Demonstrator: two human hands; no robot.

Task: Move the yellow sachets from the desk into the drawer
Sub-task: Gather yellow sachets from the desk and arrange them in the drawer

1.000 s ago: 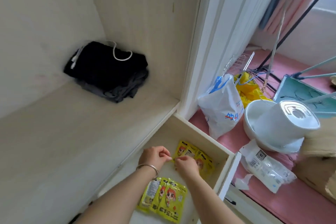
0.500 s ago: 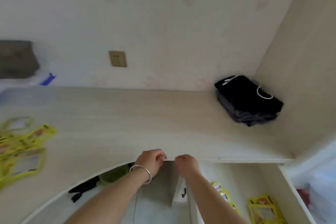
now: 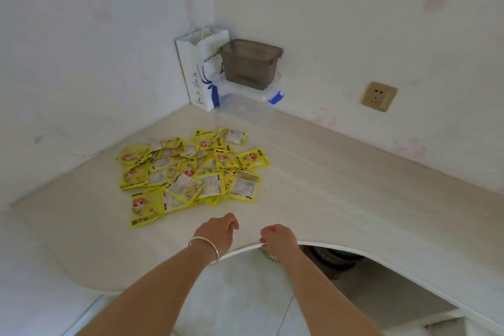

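While your left hand (image 3: pixel 218 232) hovers over the near edge of the counter (image 3: pixel 341 185), its fingers are loosely curled and grip nothing; a silver bangle (image 3: pixel 206 248) circles that wrist. Your right hand (image 3: pixel 276 239) is closed in a loose fist at the counter's curved rim, also without a load. Yellow sachets (image 3: pixel 191 172) lie heaped on the counter, just beyond your left hand. Far off in the corner stand a white paper bag (image 3: pixel 200 68) and a grey plastic bin (image 3: pixel 251 65).
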